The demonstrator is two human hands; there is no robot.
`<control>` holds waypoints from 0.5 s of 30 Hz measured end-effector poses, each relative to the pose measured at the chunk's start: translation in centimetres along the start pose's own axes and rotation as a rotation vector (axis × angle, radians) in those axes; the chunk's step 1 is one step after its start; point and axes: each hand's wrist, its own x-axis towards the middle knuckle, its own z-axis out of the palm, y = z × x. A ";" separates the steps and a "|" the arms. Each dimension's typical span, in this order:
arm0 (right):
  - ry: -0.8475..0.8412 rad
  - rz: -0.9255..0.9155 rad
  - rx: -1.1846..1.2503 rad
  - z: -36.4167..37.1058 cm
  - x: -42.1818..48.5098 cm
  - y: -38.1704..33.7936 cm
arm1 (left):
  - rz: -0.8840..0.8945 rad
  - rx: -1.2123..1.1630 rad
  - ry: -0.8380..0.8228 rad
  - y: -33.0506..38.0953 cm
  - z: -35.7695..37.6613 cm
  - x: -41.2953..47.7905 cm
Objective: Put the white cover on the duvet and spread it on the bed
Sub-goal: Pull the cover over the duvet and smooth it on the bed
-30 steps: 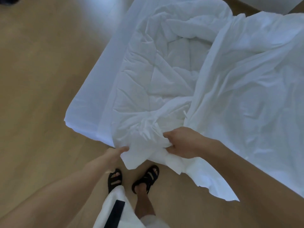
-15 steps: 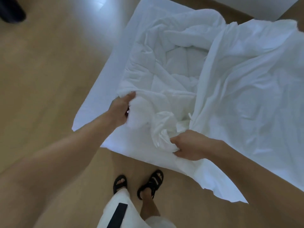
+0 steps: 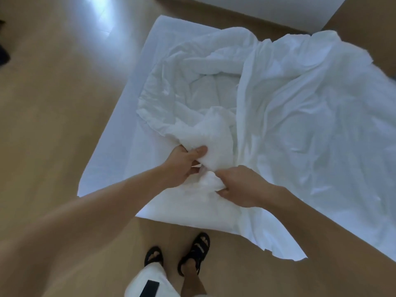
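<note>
Hands gathering a duvet corner at the near edge of the bed.

Left hand [image 3: 184,166] is clenched on a bunched corner of the puffy white quilted duvet [image 3: 192,91]; right hand [image 3: 240,186] pinches a fold of the thin white cover [image 3: 310,116] just beside it, the two hands almost touching. Most of the duvet lies crumpled directly beyond the fingers, on the white-sheeted bed [image 3: 137,108], while the cover spreads to the right, so the left hand is better placed to feed the corner into the cover, probably rightward.
</note>
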 end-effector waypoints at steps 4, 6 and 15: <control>0.075 -0.062 0.003 0.7 0.7 -0.9 | -0.020 -0.006 -0.015 -0.2 0.1 -0.7; 0.107 -0.097 -0.057 1.0 1.0 -1.4 | 0.003 -0.035 -0.012 0.3 0.4 -0.4; 0.251 -0.097 -0.008 -2.4 1.3 -0.9 | -0.152 0.468 -0.119 0.9 -0.6 -0.3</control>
